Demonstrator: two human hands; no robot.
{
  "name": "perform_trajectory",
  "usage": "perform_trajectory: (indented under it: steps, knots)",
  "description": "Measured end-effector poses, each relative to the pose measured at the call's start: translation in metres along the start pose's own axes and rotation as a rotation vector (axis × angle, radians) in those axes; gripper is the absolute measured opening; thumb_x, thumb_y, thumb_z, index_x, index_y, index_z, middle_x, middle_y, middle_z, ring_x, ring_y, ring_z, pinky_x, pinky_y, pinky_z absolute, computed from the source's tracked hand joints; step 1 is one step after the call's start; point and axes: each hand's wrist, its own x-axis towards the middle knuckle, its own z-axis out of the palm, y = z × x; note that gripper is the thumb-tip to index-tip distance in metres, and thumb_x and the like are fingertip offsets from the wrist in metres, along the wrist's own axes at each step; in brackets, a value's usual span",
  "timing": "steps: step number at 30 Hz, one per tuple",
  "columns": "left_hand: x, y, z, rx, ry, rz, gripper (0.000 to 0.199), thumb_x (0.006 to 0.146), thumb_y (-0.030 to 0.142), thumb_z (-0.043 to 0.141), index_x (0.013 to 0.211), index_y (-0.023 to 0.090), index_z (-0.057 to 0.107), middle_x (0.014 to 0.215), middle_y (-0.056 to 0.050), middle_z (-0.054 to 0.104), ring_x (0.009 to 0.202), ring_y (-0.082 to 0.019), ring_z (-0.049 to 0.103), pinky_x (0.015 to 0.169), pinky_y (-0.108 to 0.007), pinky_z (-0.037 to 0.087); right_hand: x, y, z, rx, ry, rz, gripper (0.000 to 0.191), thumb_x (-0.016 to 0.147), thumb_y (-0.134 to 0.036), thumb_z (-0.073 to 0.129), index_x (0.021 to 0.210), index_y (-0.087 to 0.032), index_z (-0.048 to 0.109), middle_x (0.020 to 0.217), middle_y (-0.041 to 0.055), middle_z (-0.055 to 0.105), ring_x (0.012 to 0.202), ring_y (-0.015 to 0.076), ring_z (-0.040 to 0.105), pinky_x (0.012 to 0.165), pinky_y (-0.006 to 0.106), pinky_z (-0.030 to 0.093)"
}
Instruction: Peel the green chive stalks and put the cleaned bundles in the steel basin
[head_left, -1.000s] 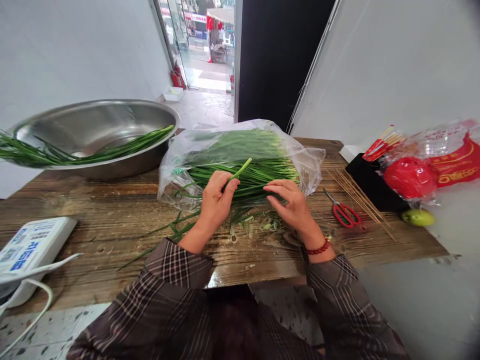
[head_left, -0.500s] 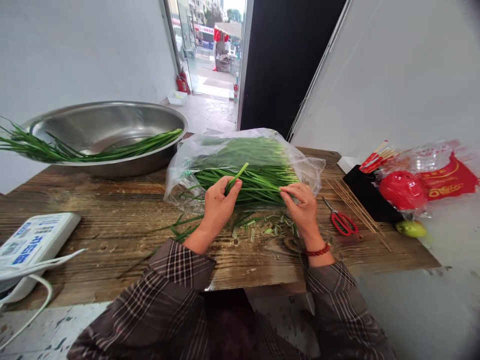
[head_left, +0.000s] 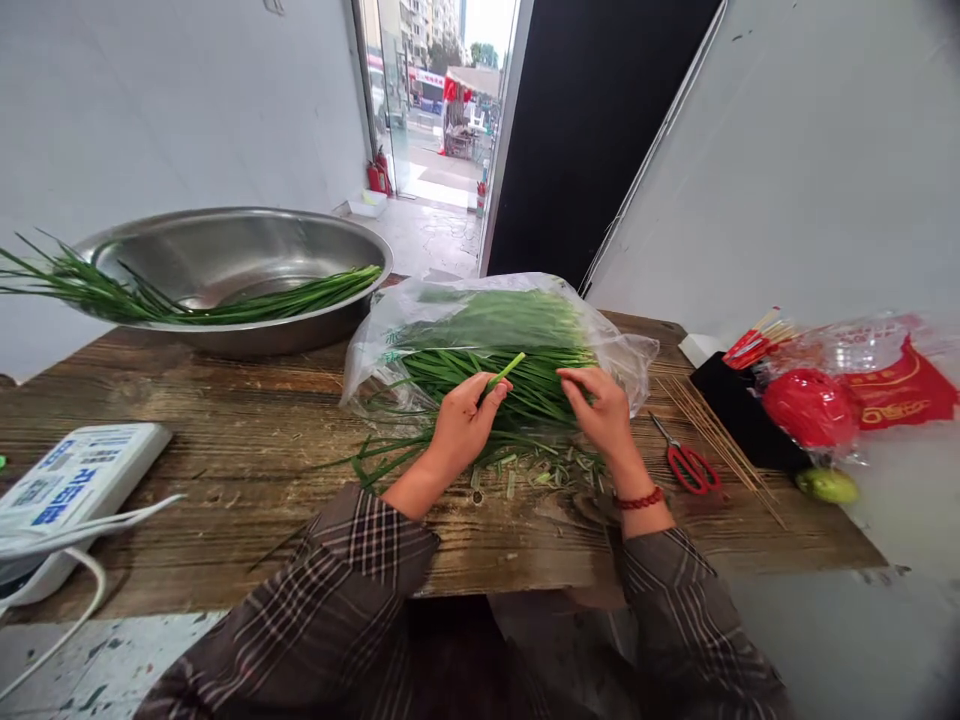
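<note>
A garlic chive (head_left: 511, 368) is pinched between the thumb and fingers of my left hand (head_left: 469, 418), its pale end pointing up to the right. My right hand (head_left: 600, 405) is just to the right, thumb and forefinger drawn together in a pinch. Whatever may be between those fingertips is too small to make out. Behind both hands, a pile of garlic chives (head_left: 510, 375) lies partly inside a clear plastic bag (head_left: 367, 350). Trimmed scraps (head_left: 547, 470) litter the wooden table (head_left: 247, 440) under my wrists.
At the left back stands a wide metal basin (head_left: 247, 225) with chives hanging over its rim. A white device (head_left: 82, 480) with cables sits front left. On the right are red-handled scissors (head_left: 691, 468), thin sticks (head_left: 724, 450), a black box (head_left: 750, 425) and a green fruit (head_left: 827, 486).
A leaf stretched toward my right fingertips earlier no longer shows between the hands. My left hand still holds the chive. The whole view has shifted slightly, so things appear lower and further right.
</note>
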Motion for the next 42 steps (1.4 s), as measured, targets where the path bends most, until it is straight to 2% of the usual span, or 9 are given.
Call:
perform_trajectory:
  steps: [6,11,16,22,25,27,33,37,42]
  knots:
    - [0.000,-0.001,0.001,-0.008,0.004,-0.038,0.030,0.094,0.039,0.046,0.089,0.018,0.066,0.085,-0.005,0.070,0.082,-0.017,0.065,0.077,-0.028,0.051,0.027,0.011,0.015,-0.229,-0.007,0.035,0.022,0.090,-0.031,0.055,0.103,-0.023,0.071,0.104,0.0074,0.071,0.102,0.0243,0.061,0.092,0.042,0.045]
    - [0.000,0.001,0.001,-0.006,0.023,-0.038,0.030,0.094,0.040,0.046,0.086,0.018,0.065,0.083,-0.004,0.069,0.080,-0.016,0.065,0.075,-0.027,0.051,0.022,0.017,0.022,-0.106,0.043,0.077,0.017,0.088,-0.029,0.056,0.086,-0.022,0.072,0.090,0.0047,0.072,0.089,0.0207,0.063,0.085,0.037,0.046]
    - [0.000,0.003,-0.002,-0.001,0.109,-0.036,0.029,0.094,0.040,0.047,0.091,0.017,0.066,0.084,-0.004,0.068,0.075,-0.014,0.064,0.069,-0.025,0.050,0.014,0.004,0.009,0.045,0.021,0.089,0.015,0.085,-0.029,0.057,0.078,-0.021,0.067,0.082,0.0036,0.070,0.081,0.0190,0.062,0.078,0.035,0.046]
    - [0.000,0.009,-0.003,-0.042,0.172,0.016,0.030,0.092,0.041,0.051,0.107,0.019,0.066,0.109,-0.007,0.068,0.070,-0.010,0.063,0.056,-0.021,0.047,0.006,-0.020,0.003,0.037,-0.080,-0.003,0.011,0.085,-0.024,0.057,0.076,-0.022,0.065,0.077,0.0019,0.067,0.078,0.0175,0.059,0.075,0.034,0.044]
    - [0.001,0.010,0.000,-0.085,0.095,-0.075,0.032,0.091,0.039,0.053,0.114,0.019,0.065,0.100,-0.005,0.071,0.061,-0.008,0.062,0.056,-0.021,0.047,0.004,-0.025,0.006,0.049,-0.099,-0.007,0.011,0.084,-0.022,0.057,0.076,-0.021,0.065,0.075,0.0016,0.066,0.075,0.0171,0.059,0.074,0.033,0.043]
    - [0.001,0.010,0.001,-0.089,0.072,-0.105,0.027,0.089,0.035,0.056,0.105,0.018,0.067,0.090,-0.003,0.072,0.057,-0.008,0.061,0.058,-0.022,0.048,0.003,-0.026,0.006,0.071,-0.109,-0.011,0.011,0.084,-0.021,0.057,0.076,-0.021,0.065,0.075,0.0016,0.067,0.075,0.0170,0.059,0.073,0.033,0.043]
    - [0.000,0.012,0.001,-0.081,0.122,-0.158,0.015,0.084,0.026,0.059,0.090,0.016,0.069,0.072,0.001,0.069,0.050,-0.008,0.057,0.056,-0.022,0.045,0.001,-0.029,0.001,-0.013,-0.144,-0.098,0.011,0.086,-0.029,0.061,0.092,-0.025,0.070,0.093,0.0018,0.072,0.092,0.0209,0.061,0.086,0.039,0.041]
    - [0.000,0.013,0.002,-0.102,0.113,-0.206,0.014,0.082,0.025,0.061,0.089,0.016,0.069,0.066,0.002,0.067,0.048,-0.008,0.056,0.054,-0.022,0.044,-0.001,-0.036,0.001,-0.049,-0.161,-0.161,0.027,0.083,-0.041,0.067,0.106,-0.028,0.066,0.098,0.0020,0.072,0.099,0.0236,0.060,0.090,0.041,0.038]
    - [-0.001,0.010,0.005,-0.158,0.101,-0.230,0.014,0.080,0.025,0.063,0.089,0.016,0.069,0.065,0.002,0.065,0.047,-0.008,0.055,0.051,-0.021,0.042,-0.003,-0.035,0.007,-0.041,-0.156,-0.153,0.012,0.086,-0.038,0.064,0.089,-0.026,0.066,0.082,0.0003,0.069,0.086,0.0208,0.059,0.086,0.039,0.037]
